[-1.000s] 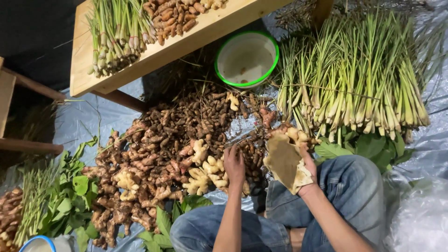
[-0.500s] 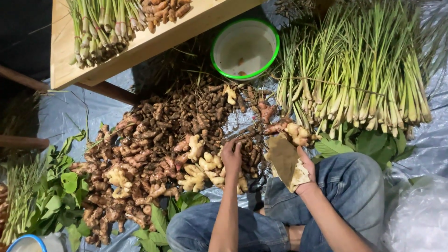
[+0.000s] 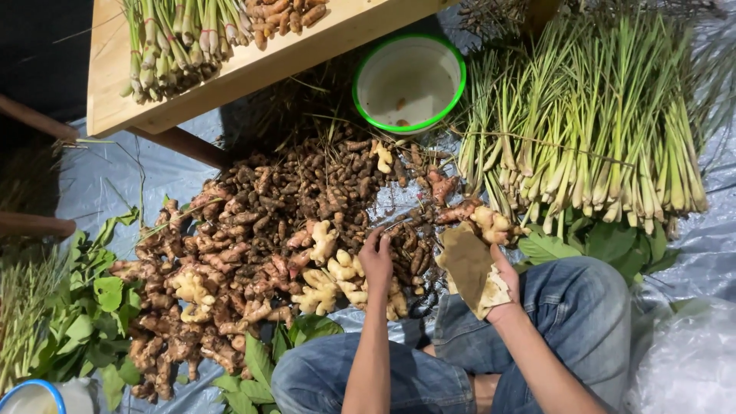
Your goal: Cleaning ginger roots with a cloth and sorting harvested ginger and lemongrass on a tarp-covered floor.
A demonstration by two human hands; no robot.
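A person seated on a grey plastic ground sheet [image 3: 100, 184] reaches the left hand [image 3: 376, 257] down into a heap of knobbly brown and pale-yellow ginger and turmeric roots [image 3: 253, 253], fingers curled down onto the small roots at the heap's near edge; whether they have closed on one cannot be told from this angle. The right hand [image 3: 498, 287], just to the right of it above a blue-jeaned knee [image 3: 583, 307], holds a flat, folded piece of brown paper or cloth [image 3: 469, 264], gripped along its lower edge so the sheet stands up from the palm. Touching the top of that sheet lies a pale, lumpy ginger piece [image 3: 491, 224]. Beyond the right hand, a wide sheaf of green lemongrass stalks [image 3: 598, 130] fans out over broad green leaves [image 3: 606, 245]. Past the left hand, across the heap, sits a round white bowl with a green rim [image 3: 409, 80], and farther left a pale wooden tabletop [image 3: 253, 69] carries more stalks and roots. Leafy green sprigs [image 3: 84, 314] lie well to the left of the heap.
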